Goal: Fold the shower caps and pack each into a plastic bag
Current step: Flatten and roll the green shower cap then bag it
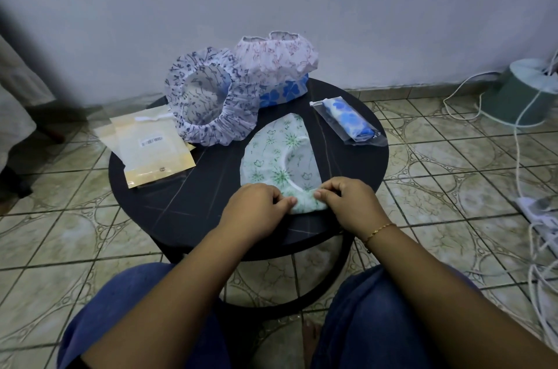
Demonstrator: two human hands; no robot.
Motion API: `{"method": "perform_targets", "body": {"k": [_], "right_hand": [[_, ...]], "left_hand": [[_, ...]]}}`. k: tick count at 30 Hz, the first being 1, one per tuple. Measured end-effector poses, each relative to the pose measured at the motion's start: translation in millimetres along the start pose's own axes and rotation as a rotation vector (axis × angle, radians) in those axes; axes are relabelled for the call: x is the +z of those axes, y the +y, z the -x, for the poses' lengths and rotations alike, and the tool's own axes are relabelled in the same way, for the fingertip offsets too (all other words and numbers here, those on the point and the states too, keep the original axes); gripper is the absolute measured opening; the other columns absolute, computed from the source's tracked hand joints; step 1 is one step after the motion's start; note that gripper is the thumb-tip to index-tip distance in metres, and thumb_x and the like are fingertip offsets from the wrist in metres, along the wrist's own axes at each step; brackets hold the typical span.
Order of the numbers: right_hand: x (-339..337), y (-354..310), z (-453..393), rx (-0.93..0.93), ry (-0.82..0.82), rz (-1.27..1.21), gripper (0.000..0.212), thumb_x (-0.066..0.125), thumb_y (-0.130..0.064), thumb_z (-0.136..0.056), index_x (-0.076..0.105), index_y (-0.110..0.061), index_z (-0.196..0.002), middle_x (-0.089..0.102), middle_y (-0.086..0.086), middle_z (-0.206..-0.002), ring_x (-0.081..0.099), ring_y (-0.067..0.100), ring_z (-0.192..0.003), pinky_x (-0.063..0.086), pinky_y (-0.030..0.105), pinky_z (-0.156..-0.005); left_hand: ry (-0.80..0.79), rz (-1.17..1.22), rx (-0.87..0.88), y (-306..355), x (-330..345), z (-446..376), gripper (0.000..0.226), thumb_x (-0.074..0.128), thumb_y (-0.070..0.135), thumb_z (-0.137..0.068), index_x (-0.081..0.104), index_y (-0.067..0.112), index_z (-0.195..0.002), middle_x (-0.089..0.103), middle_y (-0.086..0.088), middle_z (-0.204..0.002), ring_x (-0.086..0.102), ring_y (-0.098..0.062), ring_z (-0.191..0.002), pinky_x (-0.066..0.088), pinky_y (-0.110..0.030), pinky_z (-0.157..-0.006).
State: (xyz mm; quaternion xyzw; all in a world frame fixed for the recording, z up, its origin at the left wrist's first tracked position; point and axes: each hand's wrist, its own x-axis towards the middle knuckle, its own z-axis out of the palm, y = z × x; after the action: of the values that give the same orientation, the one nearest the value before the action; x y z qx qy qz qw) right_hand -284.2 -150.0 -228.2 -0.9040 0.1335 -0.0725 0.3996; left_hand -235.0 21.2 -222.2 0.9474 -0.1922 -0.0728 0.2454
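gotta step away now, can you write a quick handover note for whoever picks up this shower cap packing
Left hand and right hand both pinch the near end of the green floral cap, rolling it on the round black table.
Done: one blue-flowered cap sealed in a clear bag.
Left: finish and bag the green cap; then the navy-print cap, pink-print cap and blue-flowered cap beneath it.
Packets lie at left.
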Motion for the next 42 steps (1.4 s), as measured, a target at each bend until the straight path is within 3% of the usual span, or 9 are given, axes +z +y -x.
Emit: {"method": "perform_targets", "body": {"k": [10,14,17,22,26,29,31,36,42], "right_hand": [[-0.1,4.4,-0.6,-0.015,0.053,0.254,0.025,0.066,-0.041,-0.084,0.060,-0.021,-0.097,0.053,-0.009,-0.078,0.050,0.019,-0.097,0.034,0.033,-0.087],[-3.5,12.0,6.1,-0.409,0.305,0.368,0.012,0.069,-0.024,-0.080,0.069,-0.018,-0.091,0.060,-0.003,-0.084,0.051,0.021,-0.088,0.033,0.030,-0.072],[-2.4,14.7,16.0,-0.618,0.186,0.408,0.024,0.053,-0.031,-0.084,0.073,-0.020,-0.091,0.066,-0.006,-0.093,0.052,0.012,-0.093,0.037,0.029,-0.073],[-0.1,16.6,20.2,-0.615,0.005,0.530,0.037,0.045,-0.039,-0.082,0.073,-0.020,-0.097,0.069,-0.008,-0.099,0.064,0.014,-0.092,0.049,0.032,-0.071],[1.5,16.2,18.3,-0.580,-0.039,0.481,0.027,0.055,-0.028,-0.080,0.073,-0.019,-0.098,0.069,-0.007,-0.099,0.064,0.016,-0.092,0.045,0.029,-0.072],[1.6,18.3,14.5,-0.558,-0.081,0.438,0.029,0.058,-0.017,-0.076,0.071,-0.015,-0.102,0.068,-0.003,-0.104,0.064,0.021,-0.095,0.043,0.029,-0.074],[1.5,18.8,11.4,-0.552,-0.088,0.408,0.032,0.058,-0.013,-0.077,0.069,-0.014,-0.107,0.067,-0.001,-0.108,0.062,0.023,-0.098,0.049,0.035,-0.079],[3.6,19.5,5.6,-0.521,-0.088,0.350,0.034,0.052,-0.016,-0.078,0.068,-0.012,-0.109,0.066,0.000,-0.107,0.059,0.024,-0.098,0.051,0.045,-0.083],[0.4,13.6,4.2,-0.454,-0.068,0.330,0.037,0.043,-0.026,-0.083,0.068,-0.018,-0.109,0.066,-0.004,-0.104,0.054,0.021,-0.100,0.038,0.034,-0.083]], "left_hand": [[0.037,-0.086,-0.020,4.7,0.2,-4.8,0.023,0.062,0.051,-0.084,0.054,0.031,-0.074,0.059,0.011,-0.079,0.056,-0.012,-0.083,0.041,-0.027,-0.062],[0.018,-0.102,-0.021,4.5,-0.4,-8.2,0.023,0.062,0.052,-0.083,0.056,0.032,-0.073,0.062,0.009,-0.083,0.058,-0.013,-0.084,0.045,-0.028,-0.065],[-0.005,-0.125,-0.025,5.6,-1.9,-11.0,0.025,0.063,0.052,-0.082,0.054,0.032,-0.070,0.061,0.010,-0.079,0.058,-0.011,-0.082,0.044,-0.027,-0.064],[-0.071,-0.169,0.014,6.9,-12.4,-23.2,0.026,0.061,0.049,-0.083,0.055,0.030,-0.067,0.058,0.011,-0.078,0.059,-0.012,-0.084,0.041,-0.027,-0.065],[-0.038,-0.302,0.186,-1.6,-16.9,-37.4,0.029,0.059,0.057,-0.082,0.060,0.033,-0.097,0.043,0.003,-0.123,0.042,-0.017,-0.120,0.037,-0.033,-0.096],[-0.167,-0.414,0.280,-14.8,-14.5,-44.1,0.068,0.044,0.061,-0.089,0.023,0.035,-0.148,-0.004,0.002,-0.160,-0.004,-0.020,-0.147,0.003,-0.038,-0.117],[-0.289,-0.440,0.272,-21.8,-10.0,-45.4,0.070,0.029,0.062,-0.093,-0.001,0.035,-0.151,-0.019,0.001,-0.158,-0.019,-0.019,-0.145,-0.008,-0.037,-0.116],[-0.344,-0.461,0.238,-23.4,-5.0,-46.3,0.069,0.021,0.061,-0.095,-0.010,0.033,-0.150,-0.020,0.000,-0.158,-0.020,-0.020,-0.144,-0.009,-0.036,-0.116],[-0.386,-0.372,0.209,-25.5,-6.3,-48.2,0.071,0.025,0.060,-0.095,-0.012,0.032,-0.149,-0.021,0.004,-0.157,-0.021,-0.017,-0.144,-0.011,-0.035,-0.115]]}}
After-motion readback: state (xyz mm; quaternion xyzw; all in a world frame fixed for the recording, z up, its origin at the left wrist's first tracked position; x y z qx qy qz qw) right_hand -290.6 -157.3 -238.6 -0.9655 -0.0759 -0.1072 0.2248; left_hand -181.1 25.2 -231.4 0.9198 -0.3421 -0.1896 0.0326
